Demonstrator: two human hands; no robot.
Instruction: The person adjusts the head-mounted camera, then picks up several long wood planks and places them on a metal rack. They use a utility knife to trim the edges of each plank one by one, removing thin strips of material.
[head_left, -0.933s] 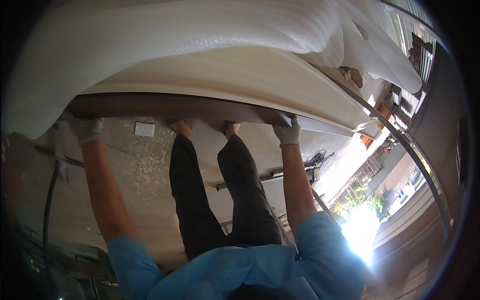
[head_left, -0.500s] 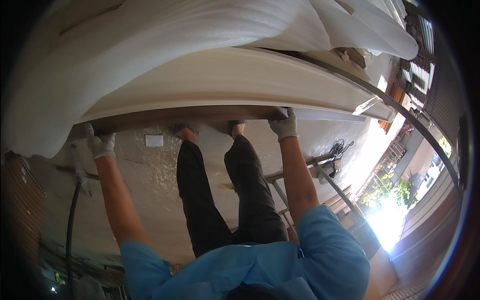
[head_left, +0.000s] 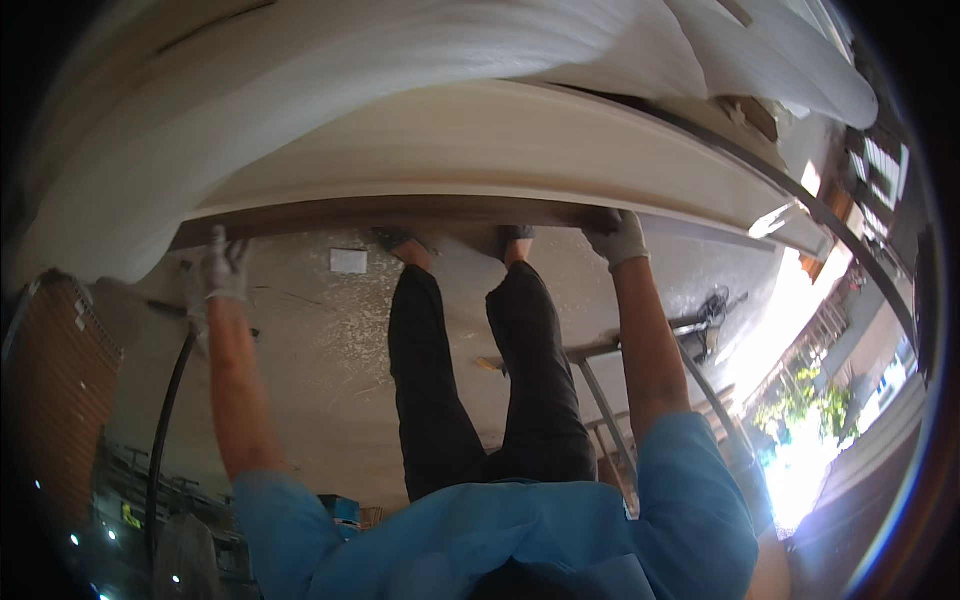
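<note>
- Currently, I see the brown board (head_left: 400, 213) lying crosswise in the far half of my view, along the near edge of a cream panel (head_left: 470, 140).
- I have the gloved right hand (head_left: 617, 240) clamped on the board's right end, fingers curled over it.
- I see the gloved left hand (head_left: 222, 268) by the board's left end, fingers raised and parted; I cannot tell whether it touches the board.
- The two hands are well apart.
- Beyond the board, I see white wrapping (head_left: 400, 50) draped over the far left of the cream panel.
- On the floor (head_left: 300, 350), I make out a pale sheet (head_left: 348, 261) left of the feet.
- Over to the right, I see a dark cable (head_left: 714, 305) near a metal frame (head_left: 598, 395).
</note>
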